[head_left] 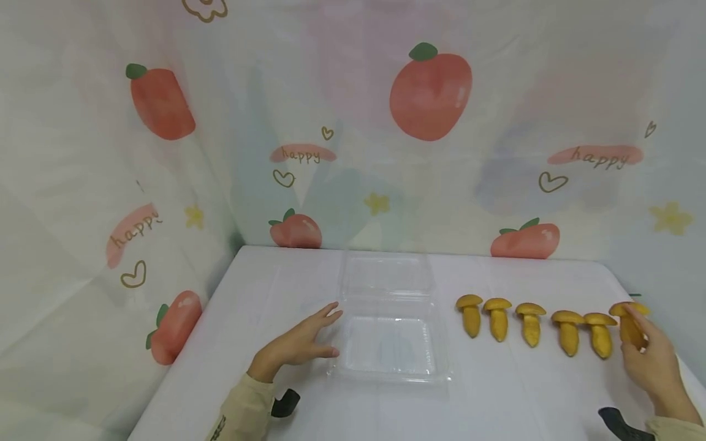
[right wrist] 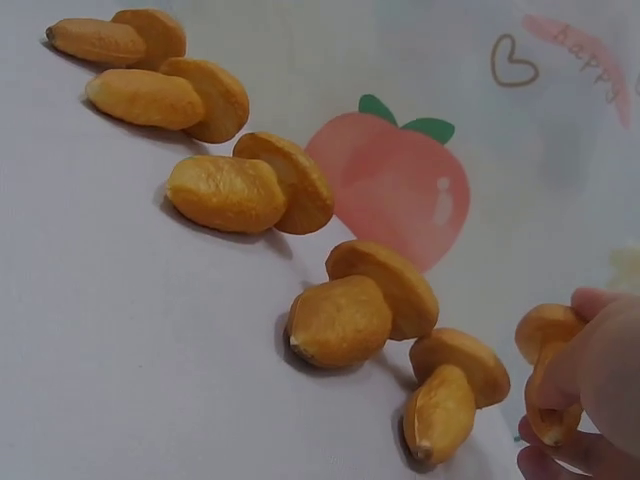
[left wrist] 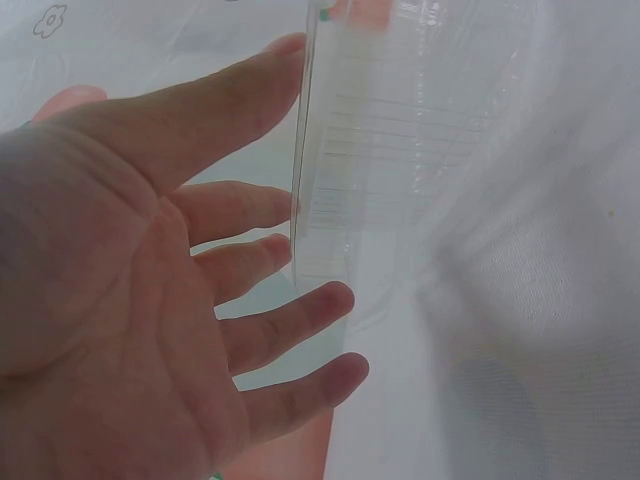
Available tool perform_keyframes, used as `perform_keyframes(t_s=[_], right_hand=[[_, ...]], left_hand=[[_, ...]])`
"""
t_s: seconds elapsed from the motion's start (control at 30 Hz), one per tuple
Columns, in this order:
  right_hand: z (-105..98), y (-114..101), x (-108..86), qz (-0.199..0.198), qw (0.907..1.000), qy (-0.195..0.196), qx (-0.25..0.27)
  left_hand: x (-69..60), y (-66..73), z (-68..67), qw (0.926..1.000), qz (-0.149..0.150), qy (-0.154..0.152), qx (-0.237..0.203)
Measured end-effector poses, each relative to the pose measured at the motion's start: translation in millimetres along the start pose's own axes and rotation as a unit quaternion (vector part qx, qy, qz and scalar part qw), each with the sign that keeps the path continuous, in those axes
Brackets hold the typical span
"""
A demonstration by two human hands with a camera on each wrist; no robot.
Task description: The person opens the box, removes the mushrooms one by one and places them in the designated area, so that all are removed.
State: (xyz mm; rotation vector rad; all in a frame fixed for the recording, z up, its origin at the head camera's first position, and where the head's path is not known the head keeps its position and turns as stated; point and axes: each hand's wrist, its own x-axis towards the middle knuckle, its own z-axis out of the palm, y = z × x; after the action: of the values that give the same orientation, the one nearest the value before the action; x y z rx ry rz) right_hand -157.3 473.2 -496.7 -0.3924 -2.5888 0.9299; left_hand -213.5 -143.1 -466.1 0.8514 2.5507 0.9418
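Observation:
At the right end of a row of yellow-brown mushrooms (head_left: 531, 324), my right hand (head_left: 653, 358) pinches the last mushroom (head_left: 630, 327) between thumb and fingers. The right wrist view shows that mushroom (right wrist: 550, 385) partly covered by the hand (right wrist: 600, 390). A clear plastic box (head_left: 388, 346) lies with its lid (head_left: 386, 275) folded back behind it. Beside the box's left edge is my left hand (head_left: 300, 340), its fingers spread. In the left wrist view, fingertips (left wrist: 335, 300) lie at the clear plastic wall (left wrist: 390, 150); whether they all touch it I cannot tell.
The white table (head_left: 496, 392) meets a fruit-printed cloth backdrop (head_left: 353, 92) at its far edge and on the left. Several mushrooms stand close together, caps toward the back. Dark straps (head_left: 285, 403) show near both sleeves.

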Motion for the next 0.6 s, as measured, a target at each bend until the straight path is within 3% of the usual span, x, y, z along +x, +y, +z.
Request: perform_keyframes(t_s=[0.6], right_hand=[[-2, 22, 4.5, 0.071, 0.9970, -0.018, -0.026]], left_hand=[[-0.8, -0.4, 1.0, 0.9999, -0.012, 0.002, -0.005]])
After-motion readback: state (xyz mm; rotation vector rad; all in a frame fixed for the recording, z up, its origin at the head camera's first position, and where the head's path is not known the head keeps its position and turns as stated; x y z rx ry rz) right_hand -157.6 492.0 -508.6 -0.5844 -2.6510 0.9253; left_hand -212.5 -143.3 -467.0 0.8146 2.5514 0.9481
